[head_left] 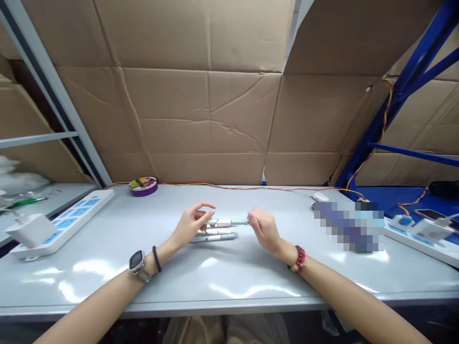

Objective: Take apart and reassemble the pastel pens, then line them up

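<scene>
Both hands meet over the middle of the grey table point(229, 272). My left hand point(191, 223) pinches one end of a white pen point(229, 222), with its upper fingers curled above it. My right hand point(263, 228) grips the pen's other end, fingers closed round the metal tip. The pen is held level just above the table. Two more pens point(217, 234) lie side by side on the table right under it, one with an orange band, one pale blue. A watch and a dark bead bracelet sit on my left wrist, a red bead bracelet on my right.
A white and blue power strip point(68, 222) with a white plug block lies at the left. A purple tape roll point(143, 186) and a red-yellow wire point(251, 187) run along the cardboard back wall. At the right are a white mouse point(320, 197), a blurred patch and another power strip point(426, 239).
</scene>
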A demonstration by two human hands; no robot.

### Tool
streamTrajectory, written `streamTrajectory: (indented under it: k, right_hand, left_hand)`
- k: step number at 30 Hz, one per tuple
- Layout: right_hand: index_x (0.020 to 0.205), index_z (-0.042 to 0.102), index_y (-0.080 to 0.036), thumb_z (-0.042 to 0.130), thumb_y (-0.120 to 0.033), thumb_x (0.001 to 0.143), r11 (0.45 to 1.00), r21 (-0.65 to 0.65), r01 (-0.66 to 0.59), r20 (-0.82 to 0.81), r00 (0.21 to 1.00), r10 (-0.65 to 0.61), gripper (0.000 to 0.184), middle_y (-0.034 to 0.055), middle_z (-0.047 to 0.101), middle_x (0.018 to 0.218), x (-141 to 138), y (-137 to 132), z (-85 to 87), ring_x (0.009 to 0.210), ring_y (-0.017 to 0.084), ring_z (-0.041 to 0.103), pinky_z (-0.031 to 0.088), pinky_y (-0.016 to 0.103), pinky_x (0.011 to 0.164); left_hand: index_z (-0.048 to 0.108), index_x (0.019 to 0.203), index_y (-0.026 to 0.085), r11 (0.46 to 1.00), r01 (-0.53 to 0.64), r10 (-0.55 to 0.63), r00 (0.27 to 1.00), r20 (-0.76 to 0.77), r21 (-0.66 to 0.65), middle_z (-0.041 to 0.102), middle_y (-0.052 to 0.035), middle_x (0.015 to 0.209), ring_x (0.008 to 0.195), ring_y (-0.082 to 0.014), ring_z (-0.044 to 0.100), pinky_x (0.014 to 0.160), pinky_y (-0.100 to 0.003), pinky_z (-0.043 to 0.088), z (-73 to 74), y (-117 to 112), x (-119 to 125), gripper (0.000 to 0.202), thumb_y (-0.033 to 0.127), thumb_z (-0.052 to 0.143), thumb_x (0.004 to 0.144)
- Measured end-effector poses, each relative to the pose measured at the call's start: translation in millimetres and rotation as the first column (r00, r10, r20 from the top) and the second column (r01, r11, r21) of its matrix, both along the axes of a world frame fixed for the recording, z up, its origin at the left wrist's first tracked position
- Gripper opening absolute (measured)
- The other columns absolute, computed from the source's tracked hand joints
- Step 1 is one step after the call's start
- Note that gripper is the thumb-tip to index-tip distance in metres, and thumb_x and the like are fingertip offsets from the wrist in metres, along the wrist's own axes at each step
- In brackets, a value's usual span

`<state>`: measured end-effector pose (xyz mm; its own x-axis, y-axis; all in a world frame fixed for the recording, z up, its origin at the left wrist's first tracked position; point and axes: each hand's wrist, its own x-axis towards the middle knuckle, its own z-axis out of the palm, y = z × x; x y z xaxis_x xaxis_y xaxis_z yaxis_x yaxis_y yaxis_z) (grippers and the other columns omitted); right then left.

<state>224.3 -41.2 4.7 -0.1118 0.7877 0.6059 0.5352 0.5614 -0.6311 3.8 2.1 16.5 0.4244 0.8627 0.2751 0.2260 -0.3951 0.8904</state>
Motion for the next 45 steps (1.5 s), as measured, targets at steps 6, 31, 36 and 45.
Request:
streamTrajectory:
  k: [6, 31, 36, 45]
  right_hand:
    - [0.06, 0.017, -0.023, 0.015, -0.052, 0.089, 0.934, -0.352, -0.068, -0.185, 0.983, 0.002, 0.042, -0.0063, 0.017, 0.052, -12, 4, -9.9, 0.044, 0.009, 0.019, 0.021, 0.024, 0.04]
    - [0.08, 0.062, -0.019, 0.054, -0.033, 0.083, 0.992, -0.069, 0.102, 0.61, 0.791, -0.039, 0.017, 0.0053, 0.059, 0.079, 31, 22, -6.3, 0.082, 0.019, 0.049, 0.039, 0.029, 0.07]
    - [0.077, 0.062, -0.018, 0.054, -0.026, 0.082, 0.992, -0.042, 0.115, 0.661, 0.748, -0.059, 0.012, 0.0053, 0.057, 0.078, 28, 22, -8.5, 0.081, 0.019, 0.048, 0.038, 0.029, 0.068]
    - [0.075, 0.059, -0.019, 0.052, -0.025, 0.084, 0.994, -0.042, 0.102, 0.615, 0.787, -0.055, 0.013, 0.0053, 0.057, 0.078, 26, 19, -2.7, 0.08, 0.019, 0.049, 0.039, 0.029, 0.068]
  left_hand:
    - [0.057, 0.093, 0.021, 0.428, 0.158, 0.097, 0.971, -0.219, 0.89, 0.065, -0.0006, 0.071, 0.061, -0.0104, 0.06, 0.057, -0.02, 0.046, 3.5, -5, -17, 0.013, 0.02, 0.045, 0.088]
    - [0.057, 0.094, 0.022, 0.943, 0.12, 0.067, 0.846, -0.529, 0.311, 0.062, 0.0003, 0.077, 0.067, -0.0147, 0.055, 0.063, -0.024, 0.04, -13.0, 41, -26, 0.028, 0.04, 0.036, 0.088]
    - [0.059, 0.091, 0.022, 0.91, 0.192, 0.045, 0.836, -0.546, 0.369, 0.057, -0.004, 0.095, 0.091, -0.0201, 0.051, 0.082, -0.031, 0.04, -5.9, 37, -25, 0.027, 0.041, 0.041, 0.085]
    - [0.065, 0.082, 0.023, 0.909, 0.258, -0.001, 0.788, -0.616, 0.328, 0.049, -0.0062, 0.1, 0.102, -0.0242, 0.044, 0.089, -0.038, 0.04, -5.5, 34, -29, 0.023, 0.043, 0.052, 0.08]
